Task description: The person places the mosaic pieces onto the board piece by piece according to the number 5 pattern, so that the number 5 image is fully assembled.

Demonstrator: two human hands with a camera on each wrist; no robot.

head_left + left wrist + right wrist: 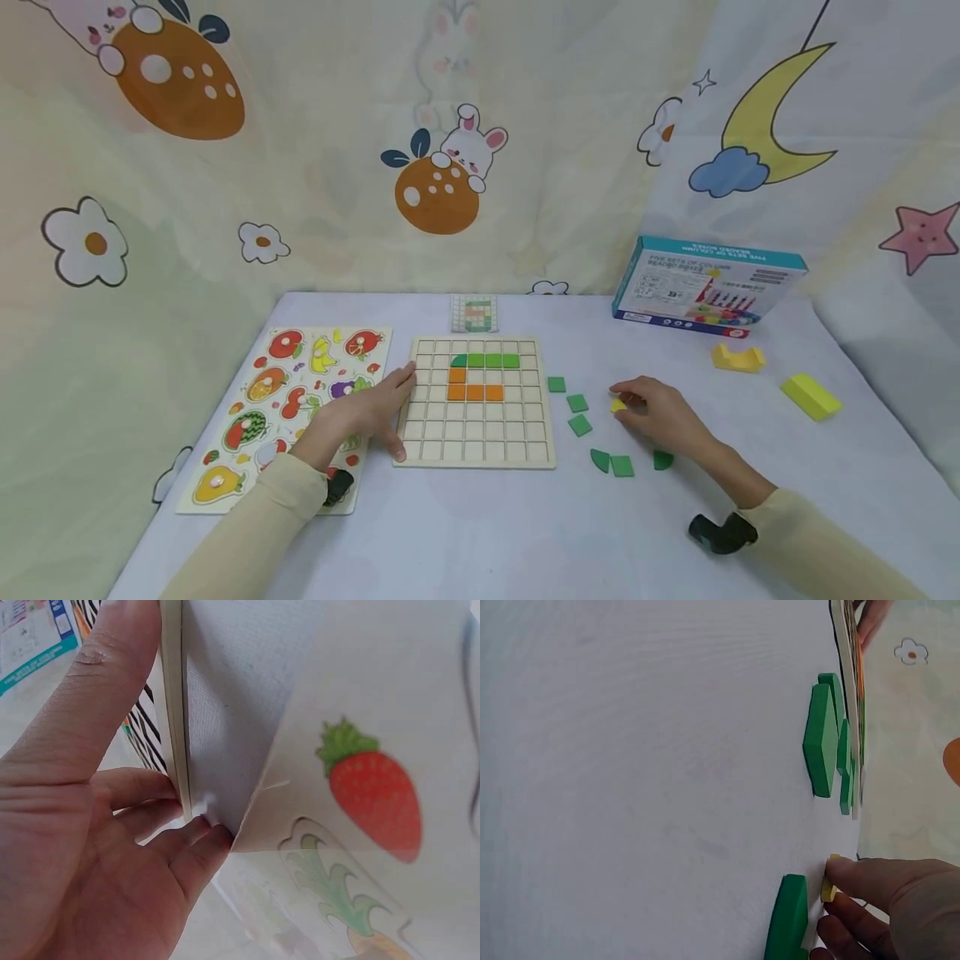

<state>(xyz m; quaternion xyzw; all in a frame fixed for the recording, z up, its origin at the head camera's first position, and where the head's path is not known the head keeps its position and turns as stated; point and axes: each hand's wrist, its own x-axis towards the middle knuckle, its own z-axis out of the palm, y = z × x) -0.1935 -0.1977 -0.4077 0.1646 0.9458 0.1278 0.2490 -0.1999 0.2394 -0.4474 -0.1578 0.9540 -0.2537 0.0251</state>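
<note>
A wooden grid board [474, 464] lies mid-table. It carries a row of green tiles [492, 361] ending in a rounded dark green piece, with orange tiles [475, 392] below. My left hand [372, 410] rests along the board's left edge, fingers and thumb spread and touching its side. To the right of the board, my right hand [662, 415] pinches a small yellow tile [829, 891] between thumb and fingers, close over the tablecloth. Loose green squares [577, 403] lie between board and right hand. Nearer me are a green quarter-round [599, 460] and another rounded green piece [662, 460].
A fruit puzzle board [262, 462] lies left, partly under my left forearm. Behind the grid board is a small pattern card [474, 314]. A beaded-column box [705, 287] stands back right, with a yellow notched block [738, 358] and a yellow-green block [811, 397] in front.
</note>
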